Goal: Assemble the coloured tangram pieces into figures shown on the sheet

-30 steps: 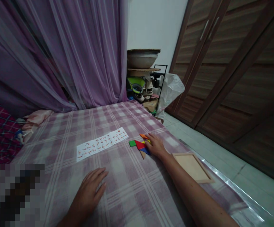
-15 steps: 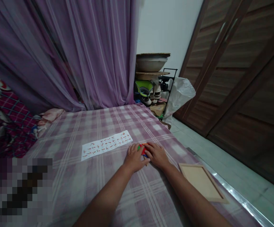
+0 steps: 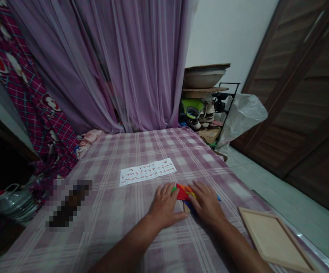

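Several flat coloured pieces, like tangram tiles, lie together on the checked bed sheet between my hands. A red piece (image 3: 182,193) is in the middle, with an orange piece (image 3: 186,188) behind it and a blue piece (image 3: 189,206) in front. Bits of green and yellow show beside them, plus a wood-coloured piece (image 3: 186,208). My left hand (image 3: 166,206) rests palm down at the left side, fingers outstretched and touching the pieces' edge. My right hand (image 3: 207,203) lies flat over the right side, fingers spread, hiding part of the pieces.
A printed sheet of small figures (image 3: 147,172) lies beyond my hands. A shallow wooden tray (image 3: 276,237) sits at the right, by the bed's edge. Purple curtains (image 3: 141,76), a shoe rack (image 3: 229,98) and a wardrobe (image 3: 292,94) stand around. A patch at left is pixelated.
The view has swung left and slightly nearer. My hands have moved a little apart, so more of the red, orange, yellow and blue pieces shows.
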`<state>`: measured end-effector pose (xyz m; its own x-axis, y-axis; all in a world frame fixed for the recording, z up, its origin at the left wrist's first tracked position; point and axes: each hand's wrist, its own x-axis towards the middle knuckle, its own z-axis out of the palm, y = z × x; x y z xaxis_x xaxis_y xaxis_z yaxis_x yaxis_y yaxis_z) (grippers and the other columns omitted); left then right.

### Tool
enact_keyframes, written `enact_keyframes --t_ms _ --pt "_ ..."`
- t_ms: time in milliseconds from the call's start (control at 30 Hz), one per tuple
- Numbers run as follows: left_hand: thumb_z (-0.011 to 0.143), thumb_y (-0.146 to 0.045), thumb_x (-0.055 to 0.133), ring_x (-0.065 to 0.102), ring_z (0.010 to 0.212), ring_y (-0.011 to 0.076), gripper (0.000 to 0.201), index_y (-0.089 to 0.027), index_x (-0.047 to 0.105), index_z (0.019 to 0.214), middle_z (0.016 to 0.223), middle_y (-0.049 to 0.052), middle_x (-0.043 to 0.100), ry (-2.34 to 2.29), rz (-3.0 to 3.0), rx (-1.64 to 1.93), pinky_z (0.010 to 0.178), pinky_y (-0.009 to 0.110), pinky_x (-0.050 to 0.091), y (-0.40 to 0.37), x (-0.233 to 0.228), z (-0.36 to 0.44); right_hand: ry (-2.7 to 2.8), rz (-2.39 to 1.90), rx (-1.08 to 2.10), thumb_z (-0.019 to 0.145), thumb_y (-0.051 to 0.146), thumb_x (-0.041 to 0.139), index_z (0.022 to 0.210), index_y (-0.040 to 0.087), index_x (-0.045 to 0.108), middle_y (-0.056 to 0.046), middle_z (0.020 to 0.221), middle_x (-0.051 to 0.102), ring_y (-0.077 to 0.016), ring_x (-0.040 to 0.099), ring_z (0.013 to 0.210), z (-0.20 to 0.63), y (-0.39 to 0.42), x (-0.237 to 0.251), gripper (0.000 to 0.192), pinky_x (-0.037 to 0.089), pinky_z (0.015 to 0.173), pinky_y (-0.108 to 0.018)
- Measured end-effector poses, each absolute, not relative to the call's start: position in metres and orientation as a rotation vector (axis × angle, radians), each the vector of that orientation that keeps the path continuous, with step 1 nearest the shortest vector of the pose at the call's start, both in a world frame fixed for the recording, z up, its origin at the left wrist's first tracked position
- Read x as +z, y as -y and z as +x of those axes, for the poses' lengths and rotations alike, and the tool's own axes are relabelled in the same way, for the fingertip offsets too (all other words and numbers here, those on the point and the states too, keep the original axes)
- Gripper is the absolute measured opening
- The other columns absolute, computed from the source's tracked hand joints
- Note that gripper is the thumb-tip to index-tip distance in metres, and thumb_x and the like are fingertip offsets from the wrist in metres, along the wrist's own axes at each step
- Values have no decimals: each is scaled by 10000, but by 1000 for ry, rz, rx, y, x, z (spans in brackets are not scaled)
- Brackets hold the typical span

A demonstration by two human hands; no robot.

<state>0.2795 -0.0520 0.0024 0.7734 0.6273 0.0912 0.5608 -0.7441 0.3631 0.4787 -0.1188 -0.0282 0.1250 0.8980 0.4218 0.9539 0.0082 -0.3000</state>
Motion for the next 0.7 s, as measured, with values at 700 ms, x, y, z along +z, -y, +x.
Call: enact_keyframes --t_ms 700 --pt "731 -552 703 289 1443 381 878 -260 367 1488 1558 168 353 -1075 2630 198 1123 666 209 45 -1 182 1840 -1743 198 910 215 448 1331 137 572 -160 1369 585 -322 486 1306 344 89 -44 446 360 1101 -552"
